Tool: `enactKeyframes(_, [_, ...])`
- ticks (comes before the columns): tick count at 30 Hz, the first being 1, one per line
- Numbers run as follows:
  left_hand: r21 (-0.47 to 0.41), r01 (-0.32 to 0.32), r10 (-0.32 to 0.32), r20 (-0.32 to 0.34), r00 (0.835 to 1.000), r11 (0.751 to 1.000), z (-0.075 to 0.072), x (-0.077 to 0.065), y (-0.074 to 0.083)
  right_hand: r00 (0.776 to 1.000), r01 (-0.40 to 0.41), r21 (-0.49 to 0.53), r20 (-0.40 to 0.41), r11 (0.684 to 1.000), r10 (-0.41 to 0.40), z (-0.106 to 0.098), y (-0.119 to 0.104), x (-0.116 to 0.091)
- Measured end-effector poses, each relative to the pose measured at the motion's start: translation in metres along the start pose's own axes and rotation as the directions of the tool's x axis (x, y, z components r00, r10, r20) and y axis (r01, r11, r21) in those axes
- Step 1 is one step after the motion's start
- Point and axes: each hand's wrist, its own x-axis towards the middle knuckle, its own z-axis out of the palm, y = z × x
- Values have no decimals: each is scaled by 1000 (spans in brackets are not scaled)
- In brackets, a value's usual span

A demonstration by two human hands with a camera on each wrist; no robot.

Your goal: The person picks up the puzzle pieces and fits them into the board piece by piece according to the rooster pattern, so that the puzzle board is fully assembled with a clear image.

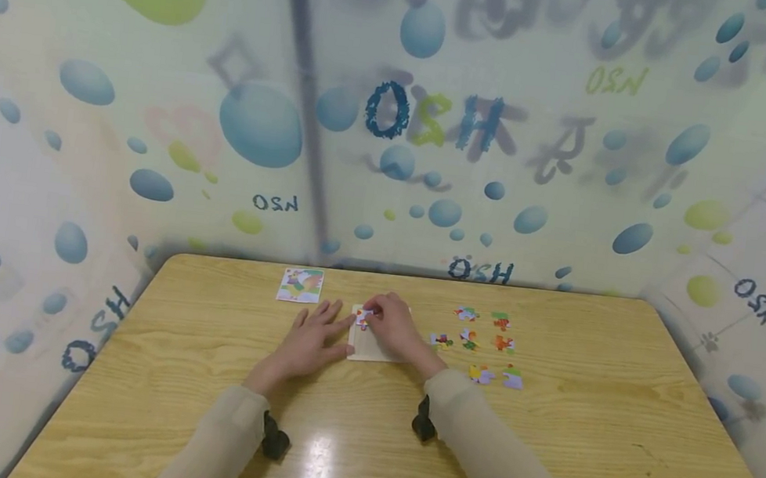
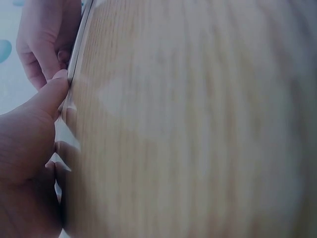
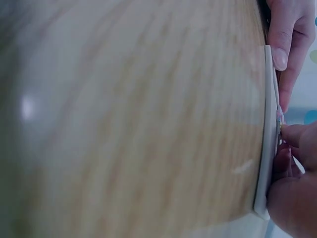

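A pale square puzzle tray (image 1: 381, 349) lies on the table between the two hands. My right hand (image 1: 390, 325) reaches over it and pinches a small colourful jigsaw piece (image 1: 363, 316) at the tray's far left corner. In the right wrist view, the right thumb and fingers (image 3: 294, 130) are bent around the piece, low over the tray (image 3: 267, 148). My left hand (image 1: 311, 341) lies with fingers spread at the tray's left side, its thumb and forefinger touching the edge. In the left wrist view the left thumb (image 2: 54, 91) is extended against that edge.
Several loose jigsaw pieces (image 1: 469, 339) lie to the right of the tray, in loose rows. A picture card (image 1: 300, 285) with a coloured print sits near the table's back edge on the left. Behind the wooden table (image 1: 617, 423) stands a patterned wall (image 1: 551, 132).
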Motion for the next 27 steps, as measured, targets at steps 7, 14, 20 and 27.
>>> enactKeyframes(7, [-4, -3, 3, -12, 1000, 1000, -1, -1, 3, 1000, -10, 18, -14, 1000, 10, 1, 4, -1])
enactKeyframes(14, [10, 12, -12, 6, 1000, 1000, -3, 0, 6, 999, 11, 2, 39, 1000, -11, -5, 5, 0])
enactKeyframes(20, [-2, 20, -20, 1, 1000, 1000, -5, 0, 6, 999, 9, 2, 41, 1000, -9, -6, 5, 1])
enactKeyframes(27, [-16, 7, -7, 6, 1000, 1000, -6, -1, 7, 1000, -8, 24, 19, 1000, 7, -3, 3, 0])
